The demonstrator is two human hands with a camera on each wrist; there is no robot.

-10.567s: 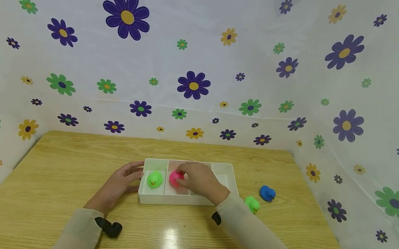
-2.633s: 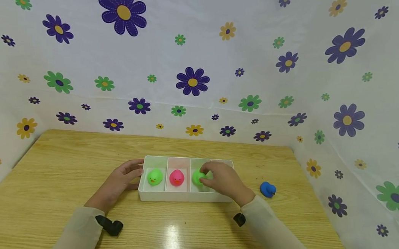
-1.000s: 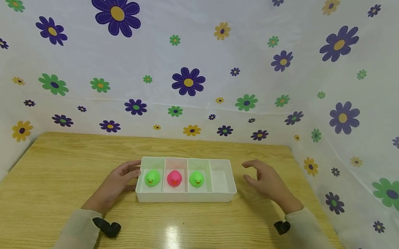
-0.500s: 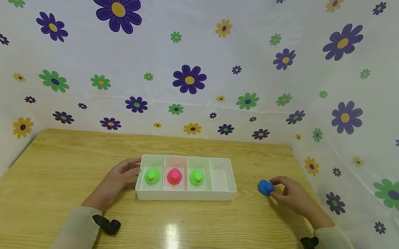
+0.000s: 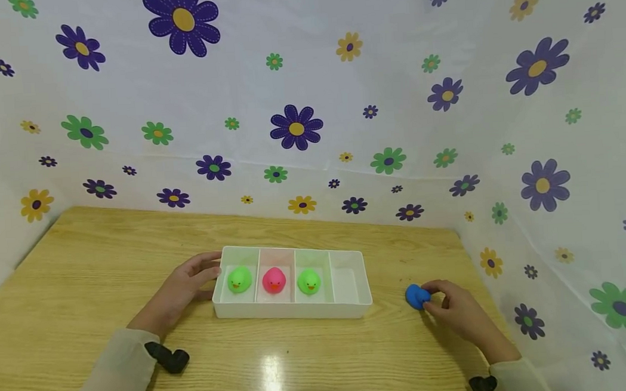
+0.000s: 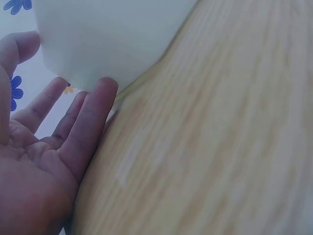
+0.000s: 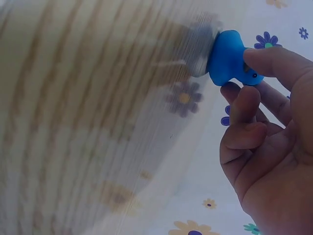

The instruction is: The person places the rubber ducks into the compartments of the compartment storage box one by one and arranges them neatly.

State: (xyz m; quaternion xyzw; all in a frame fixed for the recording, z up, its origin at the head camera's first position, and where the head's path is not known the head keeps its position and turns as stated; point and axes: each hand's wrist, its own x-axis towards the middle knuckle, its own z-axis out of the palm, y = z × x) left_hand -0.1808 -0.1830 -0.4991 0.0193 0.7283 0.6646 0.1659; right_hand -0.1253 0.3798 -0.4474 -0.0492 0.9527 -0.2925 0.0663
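A blue rubber duck (image 5: 417, 297) sits on the wooden table, right of the white divided tray (image 5: 293, 310). My right hand (image 5: 460, 312) pinches its head between thumb and fingers. In the right wrist view the blue duck (image 7: 227, 58) has its base at the tabletop, with the thumb on one side and fingertips on the other. Relaxed fingers of my left hand (image 5: 181, 287) touch the tray's left end, as the left wrist view shows against the white wall (image 6: 112, 39). Along the tray sit a green duck (image 5: 240, 279), a pink duck (image 5: 274, 280) and another green duck (image 5: 309, 281).
The tray's rightmost compartment (image 5: 350, 280) holds nothing. A flower-print sheet (image 5: 306, 88) rises behind the table (image 5: 205, 369) and along its sides. Black straps with small devices sit on both wrists.
The pink duck and second green duck were released in the second and third compartments. My right hand then moved right to the blue duck and took hold of it. My left hand stayed at the tray.
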